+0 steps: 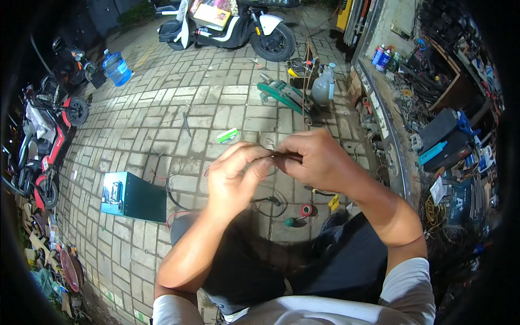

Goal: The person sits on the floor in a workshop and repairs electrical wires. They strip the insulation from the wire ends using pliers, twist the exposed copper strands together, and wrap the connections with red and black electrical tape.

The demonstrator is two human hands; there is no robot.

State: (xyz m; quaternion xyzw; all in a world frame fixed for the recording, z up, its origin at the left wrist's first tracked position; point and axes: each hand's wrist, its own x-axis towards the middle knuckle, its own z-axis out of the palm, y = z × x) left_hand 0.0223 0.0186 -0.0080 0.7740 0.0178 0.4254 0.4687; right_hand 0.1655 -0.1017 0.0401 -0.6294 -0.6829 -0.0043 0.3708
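Observation:
My left hand point(234, 176) and my right hand point(317, 160) meet above my lap, fingertips almost touching. Both are closed in a pinch; whatever sits between the fingers is small, dark and mostly hidden. Below them, a thin black cable point(273, 200) lies looped on the paving. A teal metal box with a handle point(138, 196) stands to the left, with black and red wires point(172, 194) beside it. In front of my knees are a red tape roll point(306, 209) and a small green round object point(290, 222). Past my left hand lies a green and white packet point(227, 135).
A green floor jack point(284, 93) and a grey gas cylinder point(323, 86) stand ahead. A white scooter point(233, 27) is parked at the far side, a red one point(54, 138) at left near a blue water jug point(116, 69). Cluttered tools and spray cans point(383, 58) line the right.

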